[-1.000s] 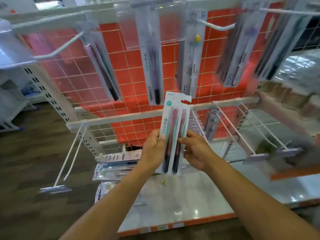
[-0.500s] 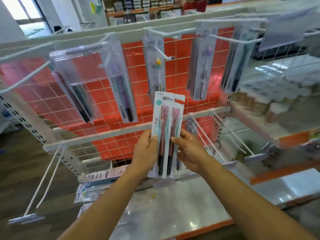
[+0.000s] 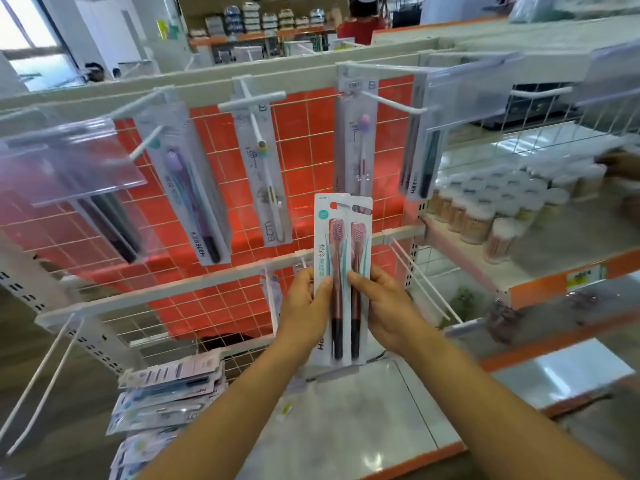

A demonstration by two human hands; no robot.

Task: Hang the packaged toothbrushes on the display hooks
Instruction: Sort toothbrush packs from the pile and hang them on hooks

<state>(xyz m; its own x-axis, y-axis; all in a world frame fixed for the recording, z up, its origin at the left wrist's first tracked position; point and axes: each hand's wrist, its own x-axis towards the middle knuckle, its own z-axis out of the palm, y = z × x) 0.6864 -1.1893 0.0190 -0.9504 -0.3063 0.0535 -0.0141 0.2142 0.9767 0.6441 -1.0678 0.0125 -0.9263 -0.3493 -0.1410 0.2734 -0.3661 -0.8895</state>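
Left hand [image 3: 304,301] and right hand [image 3: 386,306] pinch toothbrush pack [image 3: 334,244] midway; floppy top above the grip could miss the hook [image 3: 394,102]

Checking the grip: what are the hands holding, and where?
Toothbrush pack: left hand grips its left edge, right hand its right edge, on the lower half.

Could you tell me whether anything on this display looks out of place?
Yes: a loose pile of toothbrush packs lies fanned and askew at the left end of the bottom shelf, rather than hung up.
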